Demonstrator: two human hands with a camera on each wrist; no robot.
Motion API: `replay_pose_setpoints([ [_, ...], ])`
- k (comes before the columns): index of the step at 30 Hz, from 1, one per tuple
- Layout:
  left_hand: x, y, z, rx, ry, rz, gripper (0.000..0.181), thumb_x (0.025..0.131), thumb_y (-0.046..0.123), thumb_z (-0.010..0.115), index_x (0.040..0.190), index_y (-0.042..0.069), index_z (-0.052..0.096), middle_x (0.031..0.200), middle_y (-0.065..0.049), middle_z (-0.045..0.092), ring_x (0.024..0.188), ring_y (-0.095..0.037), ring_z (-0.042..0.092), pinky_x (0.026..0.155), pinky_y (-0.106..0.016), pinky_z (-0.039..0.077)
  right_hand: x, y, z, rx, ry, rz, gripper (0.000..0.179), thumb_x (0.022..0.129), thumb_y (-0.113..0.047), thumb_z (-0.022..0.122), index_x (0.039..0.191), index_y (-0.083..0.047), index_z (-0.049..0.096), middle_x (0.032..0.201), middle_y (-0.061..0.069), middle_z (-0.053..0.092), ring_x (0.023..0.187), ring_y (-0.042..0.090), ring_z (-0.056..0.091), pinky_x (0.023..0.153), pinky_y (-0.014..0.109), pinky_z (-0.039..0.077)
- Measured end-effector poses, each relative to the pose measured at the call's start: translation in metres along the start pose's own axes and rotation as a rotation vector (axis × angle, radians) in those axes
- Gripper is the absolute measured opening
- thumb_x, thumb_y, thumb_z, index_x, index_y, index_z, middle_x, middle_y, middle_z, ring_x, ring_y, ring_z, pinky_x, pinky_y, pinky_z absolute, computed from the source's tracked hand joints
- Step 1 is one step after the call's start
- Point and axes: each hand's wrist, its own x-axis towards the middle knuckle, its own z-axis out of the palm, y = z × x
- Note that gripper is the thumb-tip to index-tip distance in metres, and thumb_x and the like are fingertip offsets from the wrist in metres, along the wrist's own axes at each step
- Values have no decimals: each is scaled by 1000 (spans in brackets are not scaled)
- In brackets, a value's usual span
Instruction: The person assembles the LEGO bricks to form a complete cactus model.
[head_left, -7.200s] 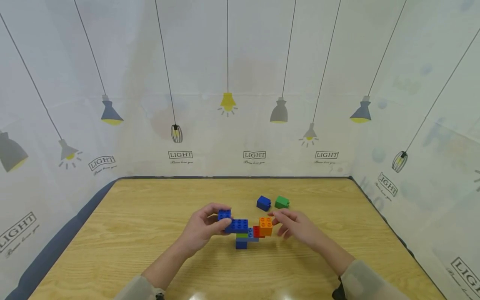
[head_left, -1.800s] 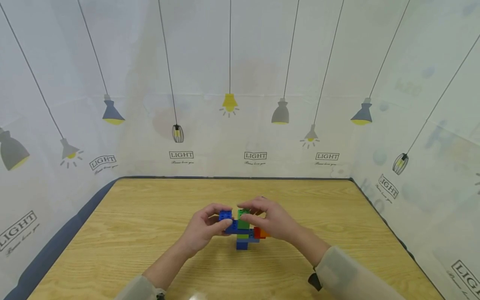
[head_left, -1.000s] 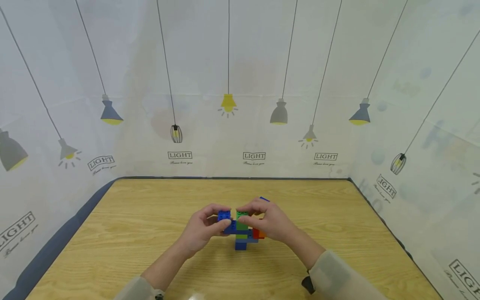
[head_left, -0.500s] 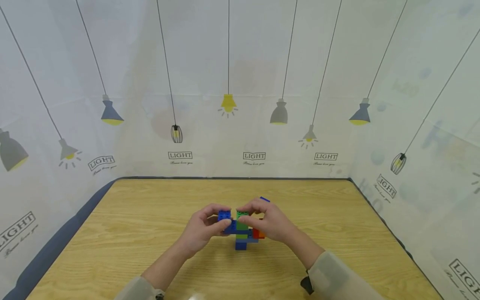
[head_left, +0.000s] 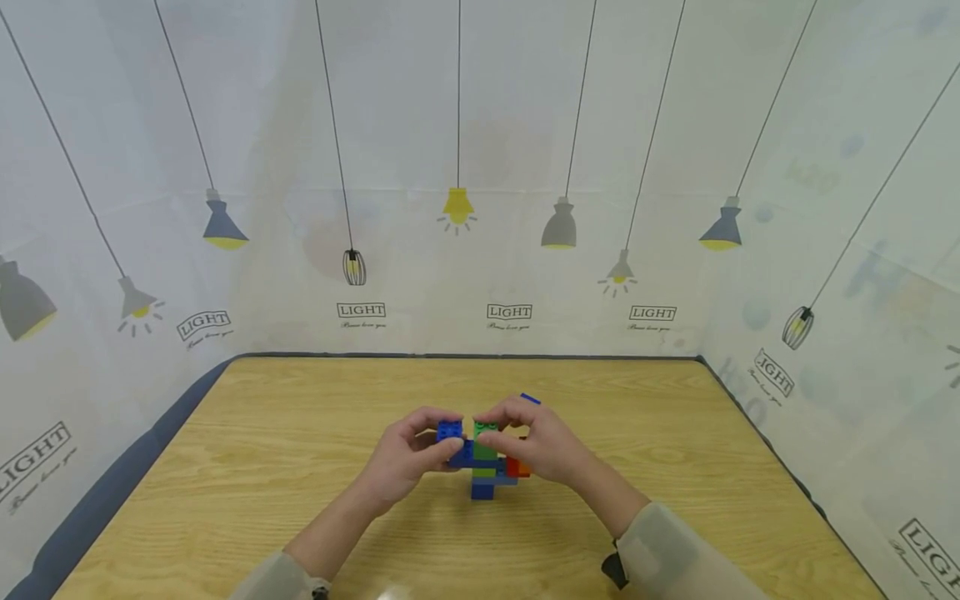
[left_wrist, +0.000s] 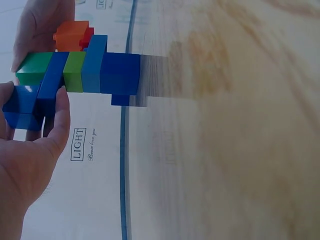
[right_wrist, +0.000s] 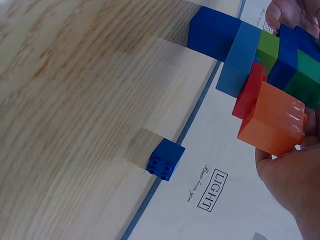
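A build of toy bricks stands on the table. From the bottom up it has a dark blue brick point(right_wrist: 212, 34), a light blue brick point(right_wrist: 239, 60), a lime brick point(left_wrist: 73, 72) and a long dark blue brick point(left_wrist: 52, 80). My left hand point(head_left: 401, 458) holds the build's left end, thumb and fingers around the upper blue brick point(head_left: 449, 431). With thumb and fingertips my right hand point(head_left: 551, 442) pinches the green brick point(head_left: 485, 437) that sits atop the long blue one. A red brick point(right_wrist: 248, 91) and an orange brick point(right_wrist: 274, 117) project from the build's right side, partly behind the right hand in the head view.
A loose blue brick point(right_wrist: 167, 159) lies on the wooden table point(head_left: 300, 392), behind the right hand; only its edge shows in the head view. White cloth walls point(head_left: 412, 125) printed with lamps surround the table's back and sides.
The green brick, earlier loose beside the blue brick at the back, is now on the build. My right hand moved from the orange brick to it. The left hand stays in place.
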Motion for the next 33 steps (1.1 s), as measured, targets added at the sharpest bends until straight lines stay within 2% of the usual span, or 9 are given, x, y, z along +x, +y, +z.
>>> replay_pose_setpoints([
  [6,-1,0,0,1,1,2,37,106,17,75,140,6,66,128,-9,64,108,-20,73,90,-39,69,1,1,1,-19,-1,-18,25,107,-31,75,128,-18,78,118,-2,73,107,15,66,107,55,56],
  [10,-1,0,0,7,2,4,38,107,17,75,141,4,66,130,-14,64,108,-21,73,90,-40,69,0,1,1,-21,-5,-28,26,108,-30,73,129,-16,78,118,-1,73,107,15,65,106,53,55],
  [13,-1,0,-1,11,-1,10,39,107,17,74,142,3,65,130,-16,63,108,-22,73,90,-40,69,0,2,2,-19,-5,-24,26,108,-30,73,129,-15,77,118,-1,73,107,14,65,107,57,55],
  [18,0,-2,0,6,5,4,38,106,17,75,142,5,66,128,-10,64,108,-21,73,90,-41,69,-1,2,2,-17,-3,-10,28,108,-31,73,131,-15,76,118,-1,73,107,13,65,109,61,55],
  [22,0,-1,1,-4,6,0,37,106,17,75,141,6,67,127,-7,65,108,-20,73,90,-42,69,-1,0,1,-17,-8,-5,30,108,-31,73,132,-14,76,119,-2,74,108,14,66,109,60,54],
  [29,0,-1,0,4,2,0,37,106,17,75,141,6,66,127,-9,65,107,-20,73,92,-43,69,-1,-4,0,-40,-11,29,28,106,-33,75,131,-20,77,115,-7,74,109,16,65,105,51,54],
  [33,0,-1,0,9,-1,-2,38,106,18,75,141,5,66,127,-10,64,107,-21,73,92,-43,69,-1,-6,-2,-62,-17,46,27,105,-36,76,130,-25,78,117,-9,74,112,17,66,108,56,56],
])
